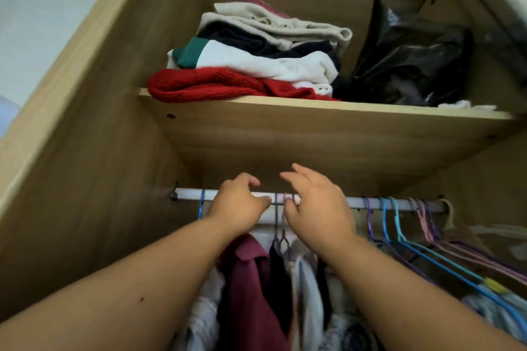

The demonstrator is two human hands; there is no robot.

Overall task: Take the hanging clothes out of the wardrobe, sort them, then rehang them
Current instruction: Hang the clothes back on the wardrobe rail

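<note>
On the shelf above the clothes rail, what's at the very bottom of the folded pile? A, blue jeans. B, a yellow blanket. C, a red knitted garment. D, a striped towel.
C: the red knitted garment lies directly on the shelf, beneath the rest of the folded pile.

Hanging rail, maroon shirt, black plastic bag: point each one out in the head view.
hanging rail (pixel 356 202), head view, bare stretch between the right hand and the coloured hangers.
maroon shirt (pixel 251 293), head view, front fabric below the collar.
black plastic bag (pixel 405 60), head view, middle of its crinkled side.
</note>
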